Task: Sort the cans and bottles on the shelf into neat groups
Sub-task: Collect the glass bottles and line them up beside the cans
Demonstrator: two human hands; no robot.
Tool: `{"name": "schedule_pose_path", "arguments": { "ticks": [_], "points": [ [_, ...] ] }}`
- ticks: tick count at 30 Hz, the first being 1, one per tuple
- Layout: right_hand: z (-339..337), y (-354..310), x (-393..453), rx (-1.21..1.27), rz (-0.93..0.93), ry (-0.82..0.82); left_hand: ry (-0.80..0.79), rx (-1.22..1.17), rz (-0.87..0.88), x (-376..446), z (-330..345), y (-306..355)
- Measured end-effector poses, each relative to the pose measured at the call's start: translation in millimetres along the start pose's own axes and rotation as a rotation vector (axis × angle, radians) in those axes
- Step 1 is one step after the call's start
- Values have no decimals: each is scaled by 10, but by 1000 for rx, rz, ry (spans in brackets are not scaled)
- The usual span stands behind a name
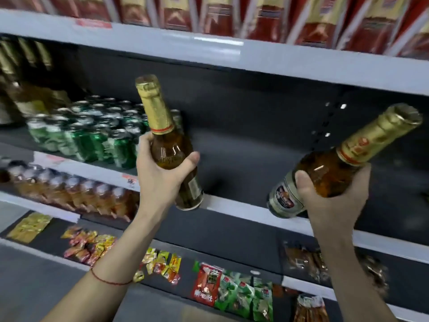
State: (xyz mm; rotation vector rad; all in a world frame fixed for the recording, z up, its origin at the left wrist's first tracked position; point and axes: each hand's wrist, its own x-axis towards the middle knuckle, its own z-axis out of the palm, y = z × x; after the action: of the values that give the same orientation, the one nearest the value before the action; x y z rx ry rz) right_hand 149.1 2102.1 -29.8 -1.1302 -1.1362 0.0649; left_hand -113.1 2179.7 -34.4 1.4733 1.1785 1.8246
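Bottles: we grip one in each hand, left (pixel 162 175) and right (pixel 334 194), neither shelved yet.
Cans (pixel 92 133): grouped beyond left hand.
Left: placing both.

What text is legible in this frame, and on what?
None legible.
Amber glass bottle in left hand: side label blurred.
Amber glass bottle in right hand: neck and body labels blurred.
Red snack packet: white characters, unreadable.
Shelf-edge price tags: blurred.
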Motion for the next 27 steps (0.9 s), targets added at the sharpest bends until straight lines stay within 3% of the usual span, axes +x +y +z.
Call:
{"name": "schedule_pose_path", "arguments": {
  "ticks": [14, 21, 27],
  "points": [
    [2692, -1020, -877, 394, 128, -611, 309, 185, -2, 511, -2546, -108],
    [4178, -1097, -1135, 515, 162, -759, 479, 268, -18, 1126, -3511, -546],
    [5357, -1175, -1132, 588, 183, -829, 497, 310, -10, 1927, -4129, -911]
  ]
}}
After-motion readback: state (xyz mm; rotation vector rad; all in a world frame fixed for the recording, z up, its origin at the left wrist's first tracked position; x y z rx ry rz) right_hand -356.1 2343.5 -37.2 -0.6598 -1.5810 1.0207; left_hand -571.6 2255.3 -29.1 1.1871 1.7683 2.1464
